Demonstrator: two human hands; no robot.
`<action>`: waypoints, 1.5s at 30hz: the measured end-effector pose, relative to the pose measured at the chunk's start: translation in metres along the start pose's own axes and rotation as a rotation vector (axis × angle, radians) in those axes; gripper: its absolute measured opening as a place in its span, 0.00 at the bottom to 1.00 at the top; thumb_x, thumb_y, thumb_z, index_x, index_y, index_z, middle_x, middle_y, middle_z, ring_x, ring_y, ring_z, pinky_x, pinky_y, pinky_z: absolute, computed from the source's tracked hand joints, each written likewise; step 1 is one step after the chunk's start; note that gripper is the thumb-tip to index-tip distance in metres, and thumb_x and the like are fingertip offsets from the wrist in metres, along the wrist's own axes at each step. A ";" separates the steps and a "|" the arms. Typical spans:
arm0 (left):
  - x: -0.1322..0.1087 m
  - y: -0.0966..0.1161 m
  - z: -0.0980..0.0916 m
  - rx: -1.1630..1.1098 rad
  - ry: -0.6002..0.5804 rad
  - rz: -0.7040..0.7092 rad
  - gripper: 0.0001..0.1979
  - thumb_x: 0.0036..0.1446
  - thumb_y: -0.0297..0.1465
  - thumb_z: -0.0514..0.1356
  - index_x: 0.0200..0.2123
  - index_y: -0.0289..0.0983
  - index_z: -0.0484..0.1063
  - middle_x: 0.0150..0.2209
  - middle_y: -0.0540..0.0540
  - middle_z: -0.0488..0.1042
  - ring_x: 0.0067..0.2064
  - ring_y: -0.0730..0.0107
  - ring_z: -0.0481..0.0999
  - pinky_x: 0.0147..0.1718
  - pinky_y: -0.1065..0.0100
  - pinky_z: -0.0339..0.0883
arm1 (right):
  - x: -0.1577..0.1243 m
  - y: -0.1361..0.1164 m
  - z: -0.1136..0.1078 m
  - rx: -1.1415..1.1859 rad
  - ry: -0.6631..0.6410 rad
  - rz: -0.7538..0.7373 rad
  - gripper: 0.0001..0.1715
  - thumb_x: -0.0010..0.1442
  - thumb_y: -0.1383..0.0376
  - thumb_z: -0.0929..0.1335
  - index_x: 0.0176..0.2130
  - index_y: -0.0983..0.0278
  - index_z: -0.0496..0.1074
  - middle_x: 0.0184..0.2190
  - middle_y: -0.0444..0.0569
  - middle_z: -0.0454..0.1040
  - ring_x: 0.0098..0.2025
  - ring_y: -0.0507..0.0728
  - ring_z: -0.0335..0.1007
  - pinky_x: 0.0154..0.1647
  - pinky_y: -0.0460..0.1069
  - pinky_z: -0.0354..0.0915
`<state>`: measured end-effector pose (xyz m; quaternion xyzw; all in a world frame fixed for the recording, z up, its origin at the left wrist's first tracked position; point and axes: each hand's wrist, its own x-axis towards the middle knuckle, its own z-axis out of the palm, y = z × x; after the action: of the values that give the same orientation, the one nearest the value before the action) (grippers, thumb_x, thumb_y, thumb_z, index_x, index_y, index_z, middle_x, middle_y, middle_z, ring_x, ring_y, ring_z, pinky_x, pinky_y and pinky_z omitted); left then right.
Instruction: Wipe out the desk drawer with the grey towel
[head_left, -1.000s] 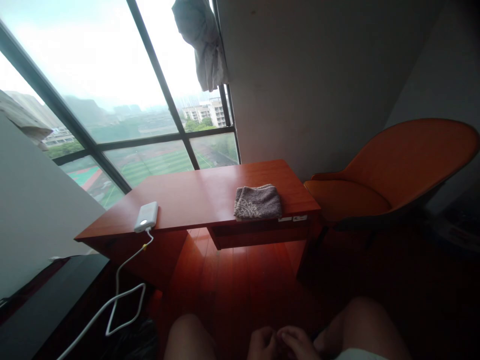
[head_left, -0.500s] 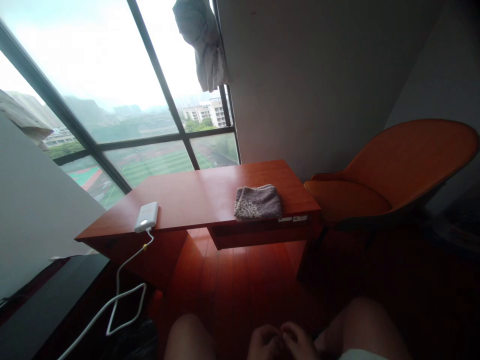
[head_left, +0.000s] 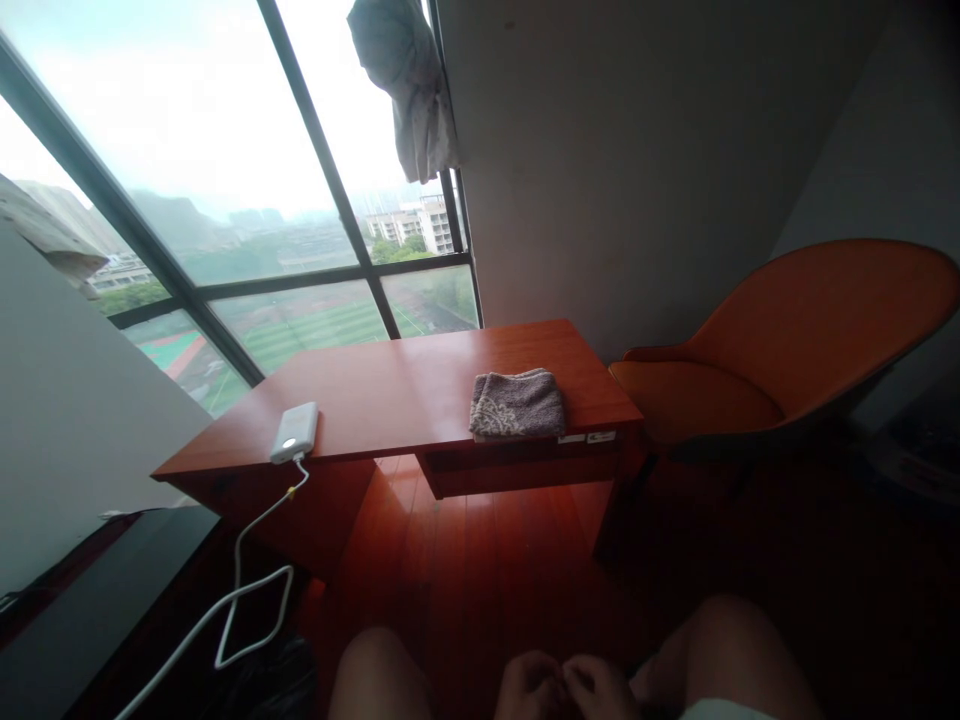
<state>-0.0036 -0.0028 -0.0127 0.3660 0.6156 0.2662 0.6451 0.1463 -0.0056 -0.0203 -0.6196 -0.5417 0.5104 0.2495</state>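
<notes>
At the bottom edge, between my knees, my left hand (head_left: 527, 686) and my right hand (head_left: 598, 688) meet at the fingertips. The fingers of both are curled in, and I see nothing held in either. The lower parts of the hands are in shadow or out of the picture. Well beyond them, a folded brown towel (head_left: 517, 404) with a pale pattern lies at the near edge of a reddish wooden desk (head_left: 405, 395). On the desk's left part rests a white power bank (head_left: 295, 432), with a white cable (head_left: 259, 517) plugged into its near end.
An orange chair (head_left: 810, 330) stands right of the desk. Behind the desk is a large window (head_left: 240, 180) with a bunched curtain (head_left: 409, 95). A dark flat surface (head_left: 105, 610) lies at lower left, and the cable hangs down across that side.
My right hand's fingers have shifted slightly down and right. The towel, power bank and cable stay where they were.
</notes>
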 end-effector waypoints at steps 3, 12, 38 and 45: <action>-0.001 0.000 0.000 -0.021 -0.024 0.050 0.11 0.40 0.24 0.54 0.28 0.37 0.74 0.26 0.51 0.73 0.32 0.69 0.71 0.36 0.68 0.63 | 0.001 -0.002 -0.001 0.010 0.009 0.013 0.16 0.52 0.56 0.63 0.24 0.60 0.75 0.26 0.48 0.78 0.33 0.57 0.71 0.36 0.50 0.62; -0.001 0.003 0.002 -0.058 -0.052 0.080 0.11 0.39 0.26 0.55 0.28 0.37 0.74 0.26 0.50 0.73 0.32 0.68 0.71 0.34 0.68 0.63 | 0.006 0.008 0.003 0.084 -0.001 0.022 0.20 0.53 0.55 0.60 0.28 0.63 0.75 0.31 0.54 0.80 0.37 0.61 0.74 0.41 0.53 0.65; 0.002 0.001 0.003 -0.198 -0.051 0.056 0.12 0.35 0.32 0.59 0.28 0.38 0.74 0.24 0.50 0.74 0.29 0.67 0.71 0.33 0.66 0.62 | 0.012 0.020 0.007 0.090 0.015 0.028 0.15 0.48 0.62 0.62 0.33 0.62 0.75 0.35 0.53 0.80 0.40 0.60 0.75 0.44 0.52 0.66; 0.004 -0.004 0.004 -0.251 0.017 -0.032 0.13 0.33 0.31 0.62 0.29 0.39 0.72 0.23 0.52 0.74 0.27 0.69 0.70 0.31 0.67 0.61 | 0.011 0.017 0.006 0.051 -0.001 0.029 0.14 0.50 0.64 0.61 0.32 0.62 0.74 0.35 0.52 0.80 0.42 0.60 0.75 0.45 0.52 0.65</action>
<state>0.0002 -0.0028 -0.0181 0.2701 0.5886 0.3340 0.6848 0.1466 -0.0019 -0.0411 -0.6207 -0.5196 0.5277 0.2576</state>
